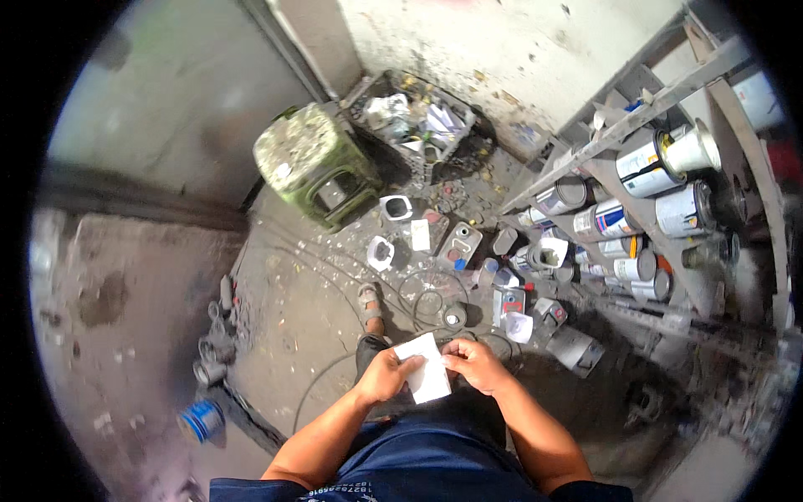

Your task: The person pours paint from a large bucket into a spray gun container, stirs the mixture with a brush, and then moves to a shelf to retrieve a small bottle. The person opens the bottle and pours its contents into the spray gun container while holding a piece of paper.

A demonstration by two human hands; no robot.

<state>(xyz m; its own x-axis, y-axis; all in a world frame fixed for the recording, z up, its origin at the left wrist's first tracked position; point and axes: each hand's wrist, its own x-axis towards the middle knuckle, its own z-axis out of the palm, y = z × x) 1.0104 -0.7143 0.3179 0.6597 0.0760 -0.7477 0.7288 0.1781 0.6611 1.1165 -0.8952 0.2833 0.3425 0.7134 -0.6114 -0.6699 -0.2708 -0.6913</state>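
A small white rectangular sheet, paper or a thin pad (428,381), is held in front of my waist. My left hand (387,374) grips its left side, with the thumb lying across its face. At the upper right edge, my right hand (473,365) is closed, thumb and fingers pinched together at the sheet's border. The undersides of the fingers are hidden on both hands. Beyond the hands, a sandalled foot (370,305) stands on the dirty floor.
Paint-splattered green plastic stool (322,167) and a crate of rubbish (410,125) stand at the back. Shelves of paint cans (648,167) line the right. Tins (460,245), white cups (381,253) and hoses (314,389) cover the floor. A blue can (201,420) lies left.
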